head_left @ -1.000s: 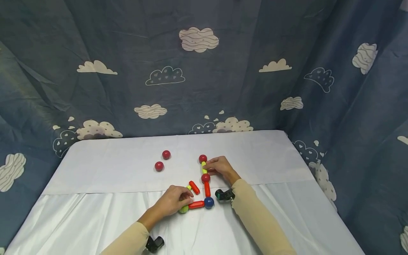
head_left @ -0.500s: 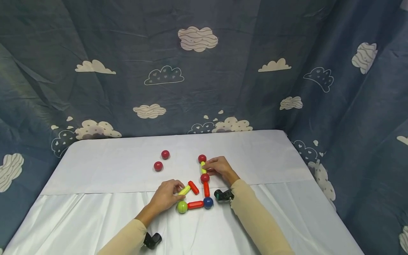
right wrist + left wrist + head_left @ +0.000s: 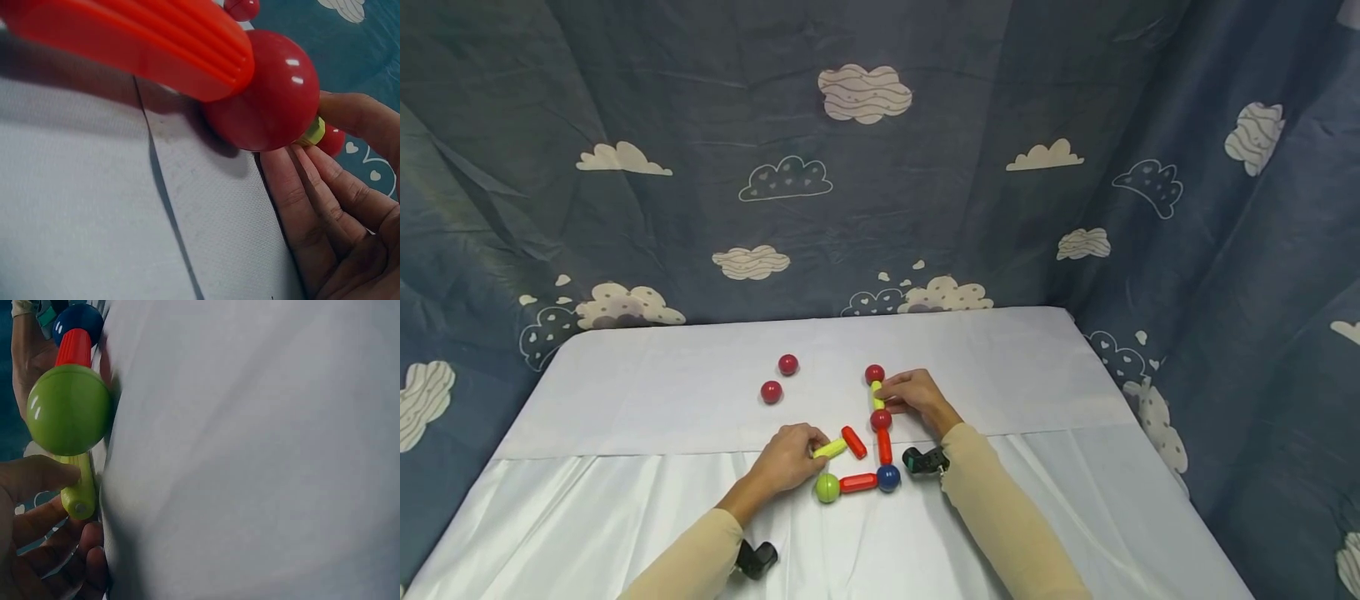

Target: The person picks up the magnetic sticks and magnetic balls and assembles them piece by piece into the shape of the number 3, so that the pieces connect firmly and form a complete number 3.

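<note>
My left hand (image 3: 790, 457) pinches a yellow rod (image 3: 829, 450) between thumb and fingers; in the left wrist view the yellow rod (image 3: 79, 499) shows its end. The rod's right end meets a loose red rod (image 3: 853, 442). My right hand (image 3: 919, 396) pinches another yellow rod (image 3: 877, 397) between two red balls, the far ball (image 3: 874, 374) and the near ball (image 3: 881, 420). From the near ball a red rod (image 3: 884, 447) runs to a blue ball (image 3: 888, 477). Another red rod (image 3: 858, 483) joins the blue ball to a green ball (image 3: 827, 488).
Two loose red balls, one farther back (image 3: 787, 364) and one nearer (image 3: 771, 392), lie to the left. White cloth (image 3: 647, 417) covers the table, with a seam across it. A dark cloud-patterned curtain (image 3: 925, 208) hangs behind and at the sides.
My left hand has drawn back left and away from the green ball, uncovering it. Its yellow rod has turned to lie flatter, apart from that ball. The right hand keeps its grip.
</note>
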Available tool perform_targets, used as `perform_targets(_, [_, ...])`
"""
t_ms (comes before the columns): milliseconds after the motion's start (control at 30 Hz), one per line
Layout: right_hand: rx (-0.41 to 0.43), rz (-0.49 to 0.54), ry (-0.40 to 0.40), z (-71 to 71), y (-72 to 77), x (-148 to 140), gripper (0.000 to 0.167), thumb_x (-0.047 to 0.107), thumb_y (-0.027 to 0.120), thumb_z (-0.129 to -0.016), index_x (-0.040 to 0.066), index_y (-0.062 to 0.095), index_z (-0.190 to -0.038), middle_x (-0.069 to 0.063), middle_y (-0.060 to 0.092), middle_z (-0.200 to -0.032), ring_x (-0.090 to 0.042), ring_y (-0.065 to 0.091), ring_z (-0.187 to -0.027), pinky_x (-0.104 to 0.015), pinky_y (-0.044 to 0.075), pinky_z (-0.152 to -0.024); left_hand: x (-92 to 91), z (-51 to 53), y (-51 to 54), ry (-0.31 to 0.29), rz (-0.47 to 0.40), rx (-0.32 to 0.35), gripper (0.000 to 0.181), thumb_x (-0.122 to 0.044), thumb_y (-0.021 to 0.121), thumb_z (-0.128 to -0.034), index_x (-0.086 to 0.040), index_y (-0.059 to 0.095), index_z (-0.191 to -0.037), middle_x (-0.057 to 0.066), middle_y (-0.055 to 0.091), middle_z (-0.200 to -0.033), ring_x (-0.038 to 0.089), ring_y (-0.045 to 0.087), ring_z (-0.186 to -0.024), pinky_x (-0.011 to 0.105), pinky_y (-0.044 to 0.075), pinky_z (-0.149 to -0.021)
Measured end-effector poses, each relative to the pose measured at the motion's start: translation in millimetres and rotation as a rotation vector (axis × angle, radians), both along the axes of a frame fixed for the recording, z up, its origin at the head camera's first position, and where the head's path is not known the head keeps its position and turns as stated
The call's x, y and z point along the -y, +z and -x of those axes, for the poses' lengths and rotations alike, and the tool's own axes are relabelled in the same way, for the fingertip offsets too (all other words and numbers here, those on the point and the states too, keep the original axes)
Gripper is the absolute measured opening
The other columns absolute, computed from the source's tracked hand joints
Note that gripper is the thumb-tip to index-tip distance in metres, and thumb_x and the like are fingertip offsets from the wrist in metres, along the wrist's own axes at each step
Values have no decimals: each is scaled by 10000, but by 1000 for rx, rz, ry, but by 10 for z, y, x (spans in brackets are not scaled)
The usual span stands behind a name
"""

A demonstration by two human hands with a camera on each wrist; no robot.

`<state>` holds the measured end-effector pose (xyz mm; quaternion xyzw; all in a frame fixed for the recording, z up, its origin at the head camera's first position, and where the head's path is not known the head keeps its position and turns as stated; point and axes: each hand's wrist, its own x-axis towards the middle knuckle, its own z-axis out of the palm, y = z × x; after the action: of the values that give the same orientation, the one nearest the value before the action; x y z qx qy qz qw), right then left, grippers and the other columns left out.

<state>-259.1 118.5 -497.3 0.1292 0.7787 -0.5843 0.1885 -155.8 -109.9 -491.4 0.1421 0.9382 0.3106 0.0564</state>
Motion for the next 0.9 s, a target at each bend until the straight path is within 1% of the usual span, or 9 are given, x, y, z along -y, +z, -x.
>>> perform_targets(133, [8, 1, -10, -2, -5, -13, 297, 104, 794, -780, -13, 684, -1030, -136, 697, -945, -176, 680, -711, -258, 551, -632, 25, 14, 20, -23, -23, 31, 173, -90, 764, -781, -57, 710, -942, -41, 557, -757, 93, 474, -671, 245, 399, -600])
perform_targets(200, [3, -2, -9, -1, -10, -19, 298, 107, 791, -784, -14, 682, -1034, -133, 696, -941, -175, 679, -710, -258, 551, -631, 40, 26, 31, -24, -36, 54, 173, -84, 763, -788, -53, 707, -949, -39, 545, -744, 99, 469, -664, 238, 393, -589])
perform_targets(267, [3, -5, -10, 0, -16, -24, 298, 114, 791, -786, -10, 684, -1035, -129, 696, -936, -174, 680, -710, -255, 550, -632, 58, 40, 47, -21, -48, 71, 173, -71, 760, -792, -50, 706, -956, -38, 535, -736, 102, 466, -667, 234, 390, -586])
perform_targets(333, [2, -5, -7, -2, -19, -29, 300, 117, 792, -786, -8, 684, -1037, -125, 696, -932, -175, 681, -714, -256, 550, -633, 78, 62, 60, -15, -58, 71, 171, -52, 756, -793, -48, 707, -957, -33, 532, -732, 107, 469, -673, 237, 395, -590])
perform_targets(433, [1, 2, -4, -12, -17, -31, 308, 121, 795, -783, -7, 683, -1040, -121, 701, -930, -177, 685, -725, -259, 551, -637, 105, 108, 80, 13, -75, 77, 165, -37, 748, -799, -54, 711, -959, -28, 559, -763, 109, 492, -706, 252, 426, -628])
perform_targets(567, [-10, 11, -2, -26, -10, -30, 308, 122, 796, -781, -10, 685, -1035, -119, 703, -932, -177, 688, -731, -267, 554, -640, 124, 191, 114, 49, -95, 105, 164, -31, 727, -821, -54, 704, -982, 4, 621, -863, 130, 548, -784, 304, 483, -712])
perform_targets(633, [-13, 10, -3, -28, -10, -28, 301, 120, 796, -781, -9, 687, -1030, -117, 702, -933, -176, 686, -728, -269, 555, -640, 123, 240, 132, 53, -94, 121, 167, -34, 715, -834, -51, 698, -1000, 19, 643, -913, 142, 572, -820, 324, 502, -744])
perform_targets(800, [-6, 7, -6, -24, -20, -23, 300, 128, 795, -784, 0, 688, -1033, -114, 701, -925, -176, 684, -725, -262, 553, -638, 93, 387, 175, 59, -79, 144, 191, -59, 707, -853, -57, 690, -1042, 31, 661, -955, 155, 586, -839, 336, 515, -769])
perform_targets(900, [-11, 11, -2, -22, -29, -16, 311, 130, 796, -783, -3, 685, -1042, -114, 705, -917, -168, 686, -726, -258, 553, -635, 71, 475, 186, 62, -76, 131, 206, -63, 710, -853, -58, 689, -1058, 42, 667, -967, 160, 582, -836, 335, 507, -771])
